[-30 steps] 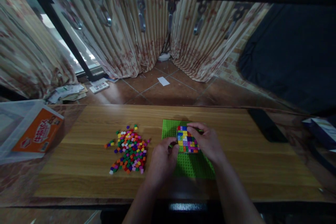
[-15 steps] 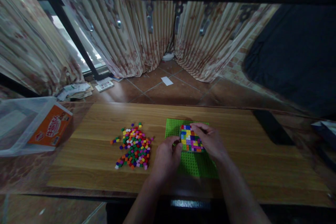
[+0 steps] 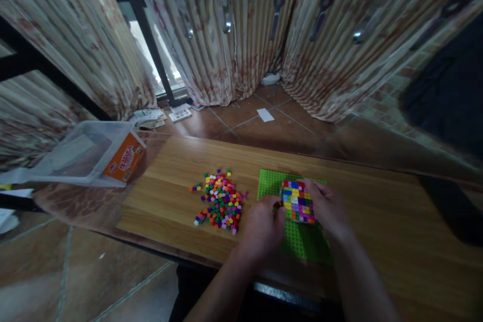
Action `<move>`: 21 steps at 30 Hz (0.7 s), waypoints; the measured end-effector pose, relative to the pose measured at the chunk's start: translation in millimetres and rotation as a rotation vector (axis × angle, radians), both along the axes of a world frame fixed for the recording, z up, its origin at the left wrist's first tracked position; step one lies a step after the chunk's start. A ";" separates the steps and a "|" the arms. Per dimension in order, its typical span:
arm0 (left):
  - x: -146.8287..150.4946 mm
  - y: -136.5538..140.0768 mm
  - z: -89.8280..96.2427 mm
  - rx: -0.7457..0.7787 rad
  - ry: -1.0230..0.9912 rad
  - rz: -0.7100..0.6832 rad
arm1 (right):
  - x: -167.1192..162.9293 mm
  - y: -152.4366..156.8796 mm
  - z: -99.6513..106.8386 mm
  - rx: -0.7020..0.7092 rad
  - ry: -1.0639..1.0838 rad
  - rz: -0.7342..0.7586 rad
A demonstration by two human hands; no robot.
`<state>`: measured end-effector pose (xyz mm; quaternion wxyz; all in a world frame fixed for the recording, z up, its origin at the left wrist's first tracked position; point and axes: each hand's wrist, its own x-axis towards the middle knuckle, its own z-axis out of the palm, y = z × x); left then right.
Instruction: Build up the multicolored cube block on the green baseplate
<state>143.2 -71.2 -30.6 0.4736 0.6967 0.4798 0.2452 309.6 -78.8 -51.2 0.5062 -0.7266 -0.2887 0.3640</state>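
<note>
A square slab of small multicoloured building bricks is over the studded green baseplate. My right hand grips the slab along its right side, with the fingers at the upper right corner. At the left edge, my left hand is closed, with thumb and forefinger bent against the slab. The slab's underside is hidden, so I cannot tell whether it is raised or resting on the baseplate. To the left of my left hand lies a loose heap of small coloured bricks.
The wooden tabletop carries all this. A clear plastic bin with an orange label stands at its left end. A dark flat object lies on the right. Curtains hang behind, and a white paper is on the tiled floor.
My view has turned left and tilted, so table, bricks and hands sit further right in the picture. Both hands stay at the slab's sides; my right fingers have shifted slightly along its edge.
</note>
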 end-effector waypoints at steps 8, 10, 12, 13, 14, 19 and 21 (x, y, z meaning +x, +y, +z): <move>-25.1 20.1 3.9 -0.029 -0.195 0.210 | -21.0 -13.0 31.9 0.244 -0.731 -0.060; -41.3 33.7 8.3 -0.035 -0.349 0.392 | -44.7 -16.0 41.1 0.331 -0.688 0.054; -58.5 45.7 13.7 -0.074 -0.522 0.588 | -70.5 -15.4 42.1 0.368 -0.667 0.292; -66.2 50.1 16.5 -0.105 -0.614 0.653 | -82.0 -13.9 38.8 0.368 -0.663 0.393; -72.9 53.3 19.2 -0.139 -0.698 0.697 | -91.8 -11.6 33.2 0.358 -0.666 0.458; -86.7 56.4 27.3 -0.264 -0.930 0.745 | -111.4 0.8 -4.0 0.188 -0.781 0.556; -86.1 55.7 27.1 -0.287 -0.952 0.728 | -111.5 4.6 -11.2 0.146 -0.816 0.549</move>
